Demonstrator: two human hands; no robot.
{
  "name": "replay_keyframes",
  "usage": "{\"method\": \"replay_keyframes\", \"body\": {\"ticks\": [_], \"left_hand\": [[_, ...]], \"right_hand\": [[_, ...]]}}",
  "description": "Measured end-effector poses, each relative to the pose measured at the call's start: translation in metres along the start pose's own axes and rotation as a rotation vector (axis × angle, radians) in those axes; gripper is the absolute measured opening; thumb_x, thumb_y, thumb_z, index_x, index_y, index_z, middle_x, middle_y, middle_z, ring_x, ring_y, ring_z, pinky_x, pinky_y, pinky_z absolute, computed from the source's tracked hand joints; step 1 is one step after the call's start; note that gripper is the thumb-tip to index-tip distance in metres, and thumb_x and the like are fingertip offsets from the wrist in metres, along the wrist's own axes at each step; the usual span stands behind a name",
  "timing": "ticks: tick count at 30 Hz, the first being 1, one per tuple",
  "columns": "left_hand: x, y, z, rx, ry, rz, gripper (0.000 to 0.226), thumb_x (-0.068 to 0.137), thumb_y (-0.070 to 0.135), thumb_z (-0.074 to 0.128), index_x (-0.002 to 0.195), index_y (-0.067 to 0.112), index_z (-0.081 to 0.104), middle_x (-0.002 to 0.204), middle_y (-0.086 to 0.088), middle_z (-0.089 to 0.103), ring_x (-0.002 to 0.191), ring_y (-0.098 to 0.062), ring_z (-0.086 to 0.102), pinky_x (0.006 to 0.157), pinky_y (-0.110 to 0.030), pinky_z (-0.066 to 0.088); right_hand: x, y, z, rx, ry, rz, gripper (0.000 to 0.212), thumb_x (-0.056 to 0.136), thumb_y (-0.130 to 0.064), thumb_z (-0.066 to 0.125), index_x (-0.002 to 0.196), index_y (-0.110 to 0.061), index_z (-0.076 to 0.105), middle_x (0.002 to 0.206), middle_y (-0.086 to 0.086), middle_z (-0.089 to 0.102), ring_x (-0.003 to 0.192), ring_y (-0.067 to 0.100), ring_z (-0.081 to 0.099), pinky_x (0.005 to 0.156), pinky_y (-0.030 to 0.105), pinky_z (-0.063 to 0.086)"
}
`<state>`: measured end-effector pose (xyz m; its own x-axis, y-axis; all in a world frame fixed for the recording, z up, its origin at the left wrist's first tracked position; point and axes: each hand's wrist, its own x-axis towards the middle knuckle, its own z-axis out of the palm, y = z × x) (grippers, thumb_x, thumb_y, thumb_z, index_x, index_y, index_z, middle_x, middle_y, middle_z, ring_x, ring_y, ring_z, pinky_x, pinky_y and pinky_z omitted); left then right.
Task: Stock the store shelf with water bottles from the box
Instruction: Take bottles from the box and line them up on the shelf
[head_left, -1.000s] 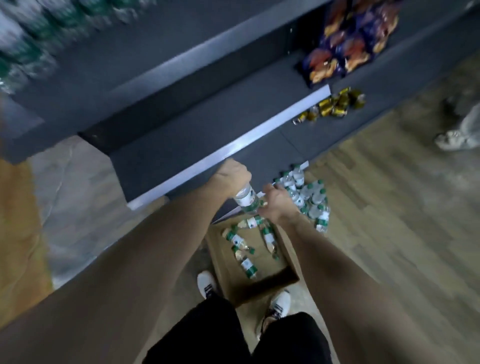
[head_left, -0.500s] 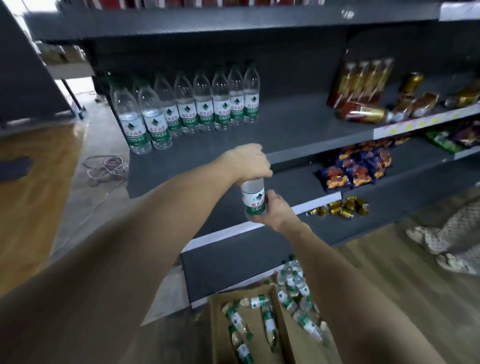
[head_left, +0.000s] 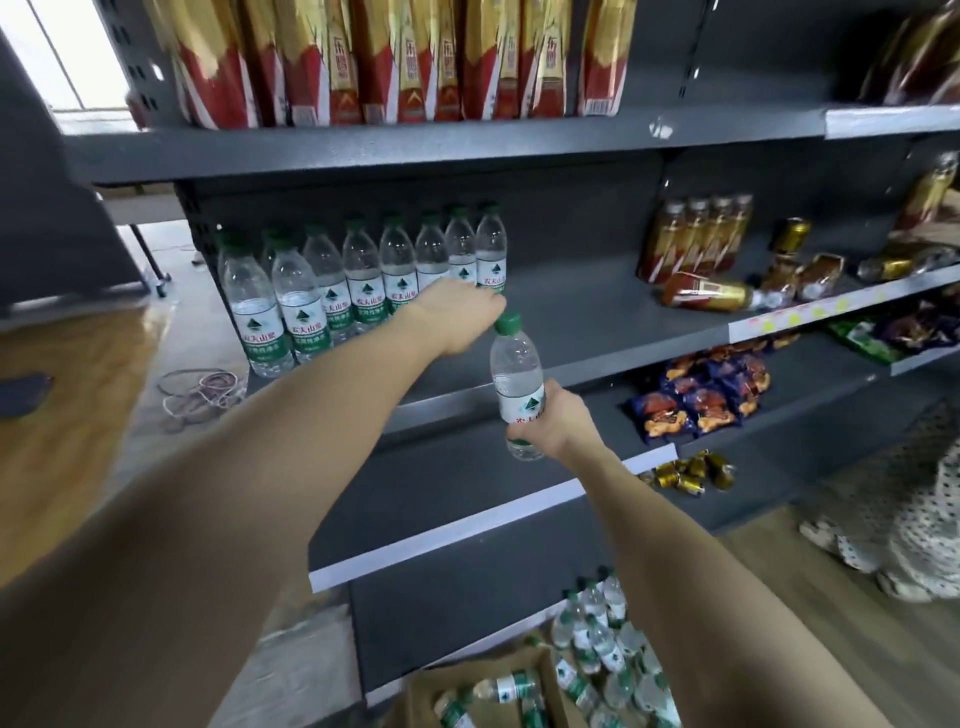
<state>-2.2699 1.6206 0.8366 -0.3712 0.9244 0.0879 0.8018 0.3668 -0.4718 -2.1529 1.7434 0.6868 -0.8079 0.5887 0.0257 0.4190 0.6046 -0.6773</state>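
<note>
A clear water bottle (head_left: 517, 379) with a green cap and green label stands upright in my right hand (head_left: 550, 421), which grips its lower half in front of the middle shelf (head_left: 597, 332). My left hand (head_left: 457, 314) reaches over the shelf just left of the bottle's cap, beside the rightmost bottle of the shelf row (head_left: 363, 280); it holds nothing that I can see. The cardboard box (head_left: 431, 686) sits on the floor at the bottom edge with a few bottles lying in it.
A cluster of water bottles (head_left: 608, 649) lies on the floor right of the box. Amber drink bottles (head_left: 696, 244) and cans fill the shelf's right part, snack bags (head_left: 696, 400) the shelf below, red-gold packs (head_left: 395, 57) the top shelf. A person's slippered feet (head_left: 883, 551) are at the right.
My head has risen from the box to the shelf. The bottle passed from my left hand's grip on its top to my right hand, and my left hand moved up toward the shelf row.
</note>
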Motion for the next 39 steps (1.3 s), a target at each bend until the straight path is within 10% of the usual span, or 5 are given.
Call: {"method": "replay_keyframes", "body": {"ticks": [4, 12, 27, 39], "left_hand": [[0.028, 0.006, 0.02, 0.032, -0.178, -0.099, 0.015, 0.086, 0.007, 0.057, 0.1, 0.013, 0.055, 0.096, -0.003, 0.062, 0.081, -0.023, 0.059, 0.077, -0.039, 0.055], [0.078, 0.014, 0.058, -0.124, -0.364, -0.378, 0.041, 0.091, 0.023, 0.056, 0.132, 0.021, 0.054, 0.121, -0.004, 0.063, 0.103, -0.025, 0.062, 0.075, -0.033, 0.046], [0.021, -0.021, 0.078, -0.265, -0.493, -0.898, 0.022, 0.094, 0.031, 0.053, 0.105, 0.013, 0.06, 0.113, -0.009, 0.063, 0.103, -0.03, 0.06, 0.074, -0.037, 0.045], [0.015, -0.04, 0.097, -0.173, -0.55, -0.906, 0.025, 0.091, 0.025, 0.054, 0.11, 0.013, 0.063, 0.114, -0.01, 0.064, 0.103, -0.031, 0.06, 0.082, -0.041, 0.051]], "right_hand": [[0.044, 0.014, -0.029, 0.043, 0.02, -0.071, 0.057, 0.062, -0.041, 0.079, 0.11, -0.017, 0.057, 0.099, 0.0, 0.07, 0.094, 0.024, 0.064, 0.082, 0.039, 0.056], [0.143, 0.011, -0.062, 0.145, -0.059, -0.232, 0.059, 0.057, -0.047, 0.076, 0.108, -0.023, 0.056, 0.098, -0.005, 0.068, 0.092, 0.021, 0.064, 0.083, 0.04, 0.055], [0.186, -0.052, 0.042, 0.21, -0.349, -0.411, 0.071, 0.065, -0.036, 0.084, 0.125, -0.015, 0.051, 0.119, 0.009, 0.068, 0.107, 0.031, 0.064, 0.088, 0.041, 0.054], [0.199, -0.097, 0.092, 0.253, -0.328, -0.432, 0.075, 0.065, -0.035, 0.089, 0.121, -0.006, 0.048, 0.119, 0.017, 0.063, 0.109, 0.034, 0.062, 0.087, 0.04, 0.052]]}}
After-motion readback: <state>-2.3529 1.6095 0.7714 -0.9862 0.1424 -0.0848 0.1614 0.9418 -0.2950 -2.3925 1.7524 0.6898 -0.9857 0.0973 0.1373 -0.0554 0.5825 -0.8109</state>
